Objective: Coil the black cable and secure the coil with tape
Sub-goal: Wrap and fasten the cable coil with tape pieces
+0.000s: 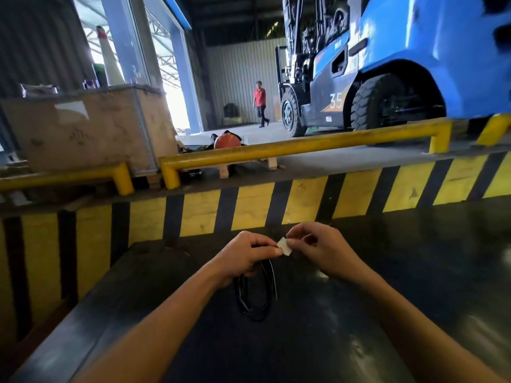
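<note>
Presently the black cable (255, 294) hangs as a finished coil from the left hand (246, 257), which is closed around the top of the loops above the dark worktop (387, 272). The right hand (322, 248) pinches a small pale piece of tape (284, 246) between thumb and forefinger, its other edge touching the left fingertips (278, 252). Coiling looks done; taping is the step in hand.

Judgement: the cable is thin, light and limp, with some spring, so the loops will likely splay if the grip slackens. Best hold is at the gathered top, where all turns bunch together. The tape is flimsy and tacky and apt to fold onto itself; it should be kept taut by its ends.
</note>
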The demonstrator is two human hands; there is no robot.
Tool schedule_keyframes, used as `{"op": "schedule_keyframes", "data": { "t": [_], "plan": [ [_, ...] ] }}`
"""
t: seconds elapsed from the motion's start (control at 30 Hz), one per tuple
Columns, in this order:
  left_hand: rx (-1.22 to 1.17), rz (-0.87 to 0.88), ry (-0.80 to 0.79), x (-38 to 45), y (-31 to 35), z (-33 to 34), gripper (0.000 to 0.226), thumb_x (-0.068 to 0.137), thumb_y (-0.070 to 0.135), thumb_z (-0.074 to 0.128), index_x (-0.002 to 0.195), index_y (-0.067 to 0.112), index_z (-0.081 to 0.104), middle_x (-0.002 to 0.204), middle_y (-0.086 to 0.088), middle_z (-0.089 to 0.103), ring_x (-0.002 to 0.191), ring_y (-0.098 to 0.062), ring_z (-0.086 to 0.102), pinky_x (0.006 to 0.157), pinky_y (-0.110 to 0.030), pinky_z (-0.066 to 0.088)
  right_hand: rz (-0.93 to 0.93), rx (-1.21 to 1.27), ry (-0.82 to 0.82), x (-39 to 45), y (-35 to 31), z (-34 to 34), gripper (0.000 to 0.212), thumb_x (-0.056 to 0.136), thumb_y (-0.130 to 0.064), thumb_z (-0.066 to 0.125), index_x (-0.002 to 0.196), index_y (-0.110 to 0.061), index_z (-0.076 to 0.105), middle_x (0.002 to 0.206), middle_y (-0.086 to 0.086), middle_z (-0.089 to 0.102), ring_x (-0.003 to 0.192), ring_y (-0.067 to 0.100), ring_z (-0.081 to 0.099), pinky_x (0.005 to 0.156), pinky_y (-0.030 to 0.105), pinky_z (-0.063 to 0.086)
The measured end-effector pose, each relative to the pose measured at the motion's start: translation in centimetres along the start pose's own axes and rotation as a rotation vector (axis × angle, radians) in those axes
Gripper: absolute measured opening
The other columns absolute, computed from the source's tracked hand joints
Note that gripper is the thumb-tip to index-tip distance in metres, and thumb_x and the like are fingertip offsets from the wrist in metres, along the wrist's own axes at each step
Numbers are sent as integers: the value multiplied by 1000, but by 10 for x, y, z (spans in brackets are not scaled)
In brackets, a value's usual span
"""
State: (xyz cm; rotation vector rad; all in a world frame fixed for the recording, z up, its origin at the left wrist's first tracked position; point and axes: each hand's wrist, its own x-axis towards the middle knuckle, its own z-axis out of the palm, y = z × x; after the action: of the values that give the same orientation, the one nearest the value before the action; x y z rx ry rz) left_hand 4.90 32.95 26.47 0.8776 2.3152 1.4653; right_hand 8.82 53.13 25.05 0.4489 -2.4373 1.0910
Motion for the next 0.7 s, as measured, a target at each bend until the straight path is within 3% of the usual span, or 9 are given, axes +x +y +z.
{"op": "schedule_keyframes", "data": {
  "t": [0.1, 0.17, 0.27, 0.37, 0.5, 0.63, 0.7],
  "plan": [
    [4, 37, 13, 3, 8, -3, 15, 85, 30, 65, 91, 18, 72, 56, 4, 49, 40, -6, 37, 38, -18, 30, -155, -56, -45, -6, -6, -3, 29, 82, -41, 58, 108, -30, 63, 106, -22, 55, 98, -4, 56, 81, 14, 49],
    [10, 51, 7, 3, 14, -4, 16, 85, 32, 65, 89, 18, 72, 60, -2, 47, 40, -7, 37, 37, -19, 29, -188, -97, -57, -6, -7, -5, 32, 82, -36, 62, 111, -26, 63, 113, -14, 58, 101, -1, 56, 86, 17, 48],
    [19, 65, 4, 3, 23, -2, 16, 86, 32, 64, 88, 18, 72, 58, -1, 45, 40, -8, 36, 37, -19, 28, -235, -155, -10, -4, -10, -10, 24, 85, -21, 64, 108, -20, 67, 108, -8, 65, 96, -1, 58, 83, 14, 47],
    [44, 77, -1, 2, 30, -2, 15, 87, 30, 63, 90, 16, 70, 60, -1, 48, 41, -8, 38, 37, -18, 29, -250, -130, -39, -2, -13, -20, 18, 86, -19, 63, 102, -20, 69, 96, -14, 65, 88, -2, 60, 76, 11, 47],
    [56, 135, -5, 0, 42, 1, 12, 89, 24, 61, 85, 15, 67, 57, 7, 48, 43, -8, 38, 38, -20, 29, -186, 55, -57, 1, -14, -29, 13, 89, -19, 58, 92, -19, 70, 83, -9, 66, 78, 5, 61, 70, 19, 48],
    [37, 173, -7, -2, 47, 5, 14, 90, 22, 59, 76, 22, 64, 56, 9, 48, 42, -6, 39, 38, -18, 30, 76, 431, 226, 1, -7, -33, 19, 94, -19, 49, 83, -20, 65, 70, 2, 63, 65, 12, 59, 67, 30, 45],
    [28, 170, 6, -3, 45, 6, 15, 90, 22, 60, 75, 22, 64, 56, 7, 47, 41, -6, 39, 37, -18, 30, 105, 448, 277, 0, -8, -31, 19, 95, -18, 46, 85, -19, 62, 72, 3, 64, 62, 8, 62, 61, 23, 49]
  ]
}}
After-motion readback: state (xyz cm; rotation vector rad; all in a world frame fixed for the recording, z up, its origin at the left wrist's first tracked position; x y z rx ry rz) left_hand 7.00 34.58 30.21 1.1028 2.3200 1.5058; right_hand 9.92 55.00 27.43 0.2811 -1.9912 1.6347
